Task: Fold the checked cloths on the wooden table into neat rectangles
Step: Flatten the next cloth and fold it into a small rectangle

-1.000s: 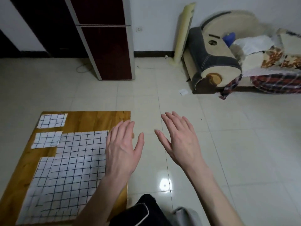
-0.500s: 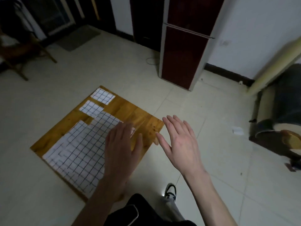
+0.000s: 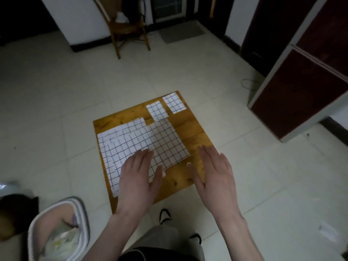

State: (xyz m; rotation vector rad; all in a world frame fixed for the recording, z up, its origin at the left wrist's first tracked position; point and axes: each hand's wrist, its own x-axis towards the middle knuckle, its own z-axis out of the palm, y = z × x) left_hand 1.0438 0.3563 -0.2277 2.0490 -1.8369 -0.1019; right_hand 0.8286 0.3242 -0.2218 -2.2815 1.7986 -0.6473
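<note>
A low wooden table (image 3: 195, 132) stands on the tiled floor. Overlapping white checked cloths (image 3: 139, 146) lie spread flat over its left and middle. Two small folded checked rectangles lie at its far end, one (image 3: 157, 111) left of the other (image 3: 174, 102). My left hand (image 3: 139, 178) hovers flat, fingers straight, over the near edge of the spread cloths; I cannot tell whether it touches them. My right hand (image 3: 216, 172) is held flat with straight fingers above the table's bare near right corner and holds nothing.
A white basket (image 3: 62, 228) with crumpled items stands on the floor at the near left. A wooden chair (image 3: 128, 29) is at the back. A dark red cabinet (image 3: 301, 72) stands to the right. Pale tiled floor surrounds the table.
The view swung left, so the table now sits in front of me instead of to my left. Both hands stay flat and now hang over the table's near part.
</note>
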